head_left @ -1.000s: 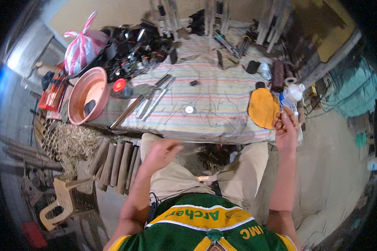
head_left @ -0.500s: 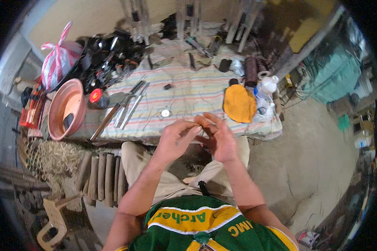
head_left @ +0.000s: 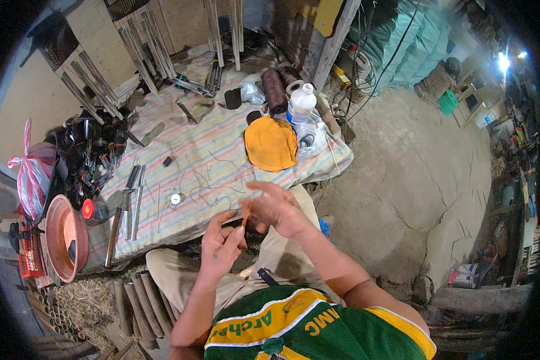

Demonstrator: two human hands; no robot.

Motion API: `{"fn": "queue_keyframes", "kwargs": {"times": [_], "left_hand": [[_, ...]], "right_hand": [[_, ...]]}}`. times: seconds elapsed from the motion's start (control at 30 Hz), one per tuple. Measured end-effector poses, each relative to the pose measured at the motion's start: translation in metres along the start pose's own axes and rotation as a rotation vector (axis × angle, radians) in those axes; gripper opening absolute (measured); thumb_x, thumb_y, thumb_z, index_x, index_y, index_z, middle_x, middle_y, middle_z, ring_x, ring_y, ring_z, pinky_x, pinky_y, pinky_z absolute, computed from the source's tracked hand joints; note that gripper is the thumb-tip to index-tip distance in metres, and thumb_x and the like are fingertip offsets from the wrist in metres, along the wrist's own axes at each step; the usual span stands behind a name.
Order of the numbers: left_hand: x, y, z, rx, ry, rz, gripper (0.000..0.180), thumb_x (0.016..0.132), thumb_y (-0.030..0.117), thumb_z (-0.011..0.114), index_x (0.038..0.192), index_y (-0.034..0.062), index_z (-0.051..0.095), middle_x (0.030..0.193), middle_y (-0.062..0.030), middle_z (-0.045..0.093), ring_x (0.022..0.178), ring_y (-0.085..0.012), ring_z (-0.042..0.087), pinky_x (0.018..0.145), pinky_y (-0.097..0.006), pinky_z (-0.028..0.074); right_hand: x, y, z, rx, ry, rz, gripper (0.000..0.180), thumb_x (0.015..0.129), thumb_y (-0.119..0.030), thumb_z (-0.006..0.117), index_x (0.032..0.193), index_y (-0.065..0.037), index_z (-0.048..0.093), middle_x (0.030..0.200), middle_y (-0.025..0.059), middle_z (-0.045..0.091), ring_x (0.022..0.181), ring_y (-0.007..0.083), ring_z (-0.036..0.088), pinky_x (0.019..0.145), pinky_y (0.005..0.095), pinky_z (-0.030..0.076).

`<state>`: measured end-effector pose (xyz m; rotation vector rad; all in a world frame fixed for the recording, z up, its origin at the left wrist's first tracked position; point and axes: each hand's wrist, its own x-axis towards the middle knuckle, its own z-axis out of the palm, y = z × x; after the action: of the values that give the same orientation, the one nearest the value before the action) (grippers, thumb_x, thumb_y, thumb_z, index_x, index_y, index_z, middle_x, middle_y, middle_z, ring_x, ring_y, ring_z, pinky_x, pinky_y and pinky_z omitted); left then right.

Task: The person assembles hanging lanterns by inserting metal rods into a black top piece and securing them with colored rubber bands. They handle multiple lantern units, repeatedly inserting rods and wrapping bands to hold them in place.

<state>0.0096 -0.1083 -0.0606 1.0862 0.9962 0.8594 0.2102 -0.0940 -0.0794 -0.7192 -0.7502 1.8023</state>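
Observation:
Just beyond my lap, my left hand [head_left: 221,245] is raised with thumb and fingers closed in a pinch. A small, thin orange strip [head_left: 246,212] stands up from its fingertips; its kind is too blurred to make out. My right hand [head_left: 277,209] is close beside the strip, smeared by motion, and whether it touches the strip does not show. Past the hands, loose dark thread [head_left: 219,201] trails over the striped cloth [head_left: 189,174] on the low table. On that cloth lie a small white disc [head_left: 175,198] and a small black block [head_left: 167,161].
A knife [head_left: 120,222] and metal rods [head_left: 138,204] lie at left, near a red-lidded jar [head_left: 95,210] and a pink basin [head_left: 54,240]. An orange cloth pad [head_left: 270,144], white bottle [head_left: 302,104] and brown thread spools [head_left: 273,91] occupy the table's right end.
The view has swung right, so the table sits farther left and more floor shows. My hands have moved slightly apart, and the orange strip now shows between them.

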Motion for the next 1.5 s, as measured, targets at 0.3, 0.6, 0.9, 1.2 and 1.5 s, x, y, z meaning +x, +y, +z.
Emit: {"fn": "queue_keyframes", "kwargs": {"times": [0.3,0.6,0.9,1.2,1.5], "left_hand": [[-0.021,-0.009,-0.054,0.016,0.141,0.004,0.033,0.095,0.009,0.060,0.126,-0.0034,0.056,0.094,-0.0151,0.070,0.048,-0.0059,0.048,0.043,-0.021,0.038],[-0.033,-0.016,-0.074,0.063,0.242,0.044,0.029,0.090,0.007,0.066,0.117,-0.0035,0.061,0.096,-0.0108,0.069,0.057,-0.0081,0.053,0.048,-0.023,0.042],[-0.033,-0.011,-0.091,0.099,0.268,0.035,0.028,0.096,0.010,0.057,0.121,-0.0031,0.058,0.092,-0.0154,0.070,0.051,-0.0113,0.054,0.048,-0.026,0.044],[-0.042,-0.015,-0.092,0.091,0.226,0.051,0.030,0.098,0.013,0.054,0.124,-0.0024,0.059,0.093,-0.0197,0.070,0.050,-0.0142,0.058,0.047,-0.027,0.046],[-0.050,0.002,-0.109,0.194,0.365,0.030,0.031,0.099,0.022,0.056,0.108,-0.0052,0.066,0.081,-0.0121,0.070,0.049,-0.0075,0.053,0.045,-0.022,0.041]], "right_hand": [[0.028,-0.089,-0.142,-1.363,0.842,-0.524,0.028,0.084,-0.017,0.072,0.106,0.000,0.068,0.086,0.0142,0.072,0.076,0.0233,0.070,0.069,0.0351,0.054],[0.056,-0.092,-0.173,-1.867,0.802,-0.209,0.023,0.079,-0.016,0.074,0.095,0.000,0.069,0.084,0.0205,0.070,0.076,0.0320,0.070,0.067,0.0398,0.054],[0.053,-0.123,-0.168,-1.599,0.489,-0.421,0.020,0.086,-0.003,0.064,0.106,0.002,0.065,0.082,0.0170,0.070,0.071,0.0228,0.068,0.066,0.0345,0.052],[0.068,-0.119,-0.148,-1.535,0.323,-0.450,0.023,0.090,-0.006,0.057,0.111,-0.001,0.063,0.089,0.0240,0.068,0.083,0.0379,0.066,0.072,0.0443,0.051],[0.088,-0.107,-0.145,-1.894,0.130,-0.299,0.020,0.086,-0.015,0.062,0.099,-0.001,0.061,0.084,0.0265,0.065,0.082,0.0457,0.063,0.072,0.0543,0.049]]}}
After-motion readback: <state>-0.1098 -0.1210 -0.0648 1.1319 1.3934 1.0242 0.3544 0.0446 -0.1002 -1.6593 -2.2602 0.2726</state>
